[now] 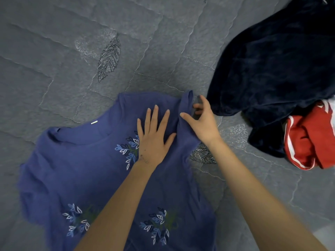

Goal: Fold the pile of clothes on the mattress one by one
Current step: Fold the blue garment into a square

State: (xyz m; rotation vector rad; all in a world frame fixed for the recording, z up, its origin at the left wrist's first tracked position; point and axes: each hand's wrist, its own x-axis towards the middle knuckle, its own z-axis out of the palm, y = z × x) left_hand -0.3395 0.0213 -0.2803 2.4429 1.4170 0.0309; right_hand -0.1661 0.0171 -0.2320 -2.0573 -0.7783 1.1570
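Grey mattress (54,51) has the shirt (81,169) spread flat beside the pile (272,69), left hand (154,140) pressing it open-palmed, right hand (202,122) pinching the sleeve (186,102); looks soft, light and floppy, so I'd grab seams or sleeve edges.

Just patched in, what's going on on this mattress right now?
A person is working on a blue leaf-print shirt spread on the grey quilted mattress. The left hand presses flat on its chest while the right hand pinches the sleeve at the shirt's edge. A dark navy garment and a red garment with white stripes lie crumpled to the right, not yet folded.
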